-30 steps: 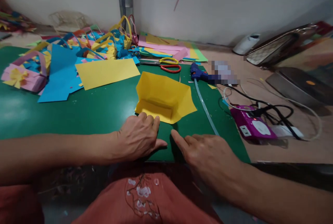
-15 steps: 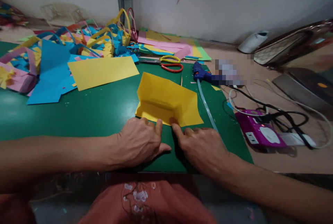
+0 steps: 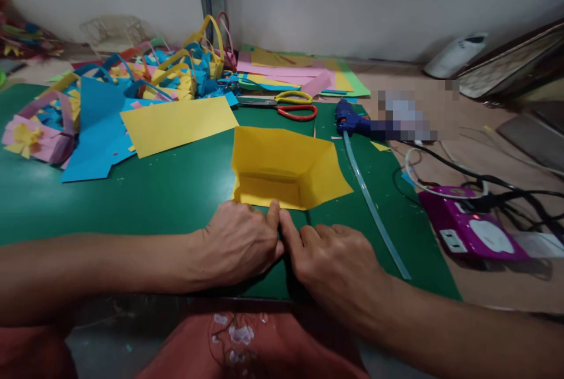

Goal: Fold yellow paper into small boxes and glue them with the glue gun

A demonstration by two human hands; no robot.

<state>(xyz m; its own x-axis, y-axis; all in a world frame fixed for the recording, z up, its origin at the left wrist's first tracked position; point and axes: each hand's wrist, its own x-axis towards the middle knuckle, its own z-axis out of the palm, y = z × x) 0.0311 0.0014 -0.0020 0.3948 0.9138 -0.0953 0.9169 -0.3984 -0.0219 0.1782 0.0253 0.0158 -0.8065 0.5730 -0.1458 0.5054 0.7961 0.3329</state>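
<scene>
A folded sheet of yellow paper [image 3: 282, 156] stands half-shaped like a box on the green tabletop, its back and side walls raised and the right side flaring outward. My left hand [image 3: 242, 244] is closed at its near edge, the index fingertip pressing there and the other fingers curled. My right hand [image 3: 330, 250] is also closed, its index finger stretched to the same edge, with the tip beside the left index fingertip. The undersides of both hands are hidden, and so is any part of the paper beneath them.
Scissors [image 3: 297, 111], a blue glue gun [image 3: 348, 120] with a long glue stick, and a flat yellow sheet [image 3: 180, 123] lie beyond. Colourful paper baskets [image 3: 39, 132] crowd the left. A purple power strip [image 3: 471, 226] with tangled cables sits right, near the green mat's edge [image 3: 440, 261].
My right index fingertip has slid left along the paper's near edge, up to my left index finger. The left thumb has drawn in. The camera view has shifted slightly.
</scene>
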